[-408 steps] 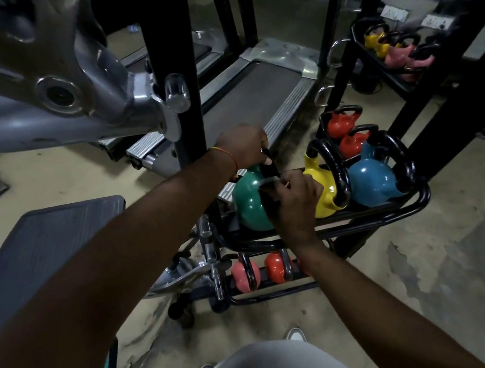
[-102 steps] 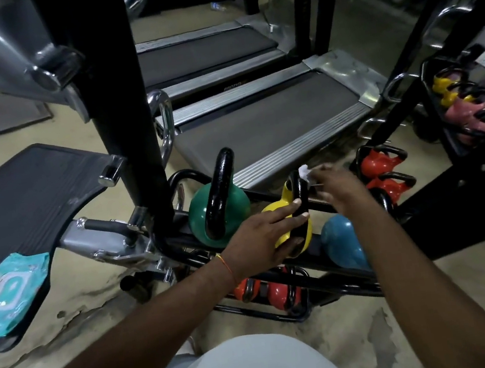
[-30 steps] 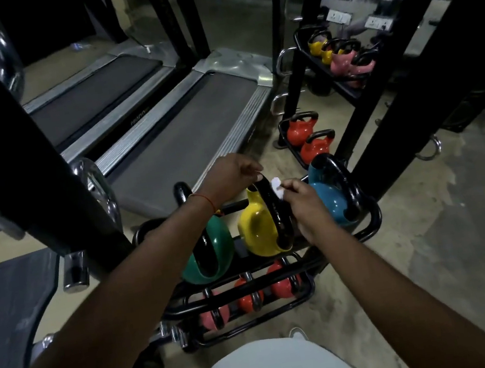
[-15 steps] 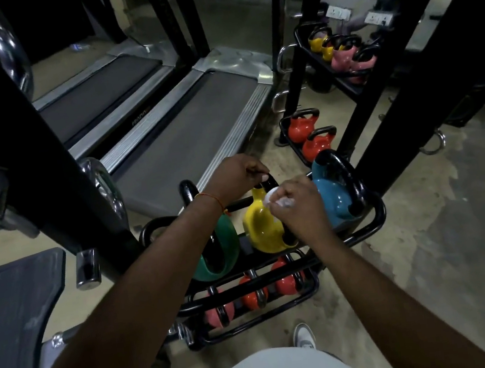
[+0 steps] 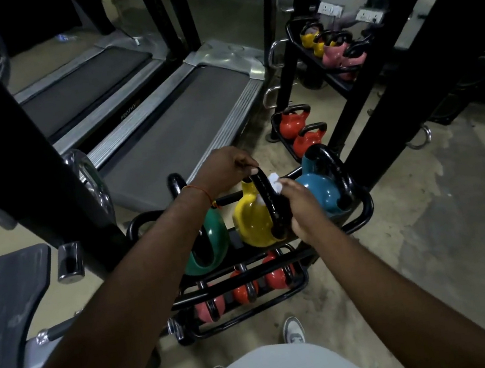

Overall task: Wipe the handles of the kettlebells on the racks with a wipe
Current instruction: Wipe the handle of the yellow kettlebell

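Gripping the black looped handle of the round yellow kettlebell up top with the left hand, fingers curled over it. Pinching a crumpled white wipe tight in the right hand fingers, pressed against that handle. Parked on the black tubular rack, top shelf, between green kettlebell and blue kettlebell.

lettering on treadmill rail unreadable.
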